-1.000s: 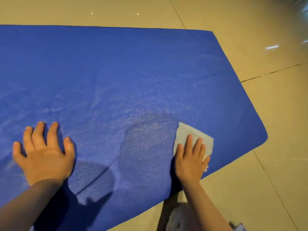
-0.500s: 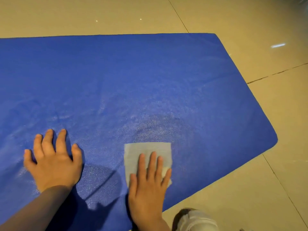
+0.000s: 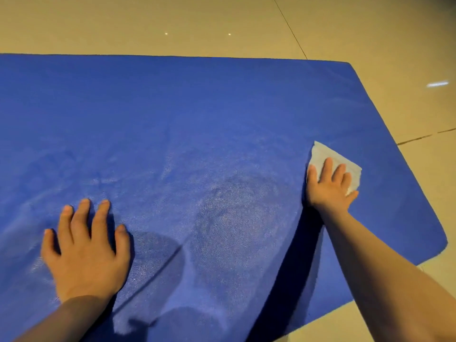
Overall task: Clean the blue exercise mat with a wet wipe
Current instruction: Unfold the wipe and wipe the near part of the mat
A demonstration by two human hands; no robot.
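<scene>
My right hand (image 3: 329,187) has swept the wipe (image 3: 328,156) from the near middle of the mat (image 3: 197,114) out to the right and farther from me; fingers straight and spread, pressing it flat near the mat's right edge. Left hand (image 3: 86,250) unchanged, palm down on the mat at near left, fingers spread, holding nothing. A damp sheen marks the mat between my hands. Mat lies on tiled floor (image 3: 370,33)
</scene>
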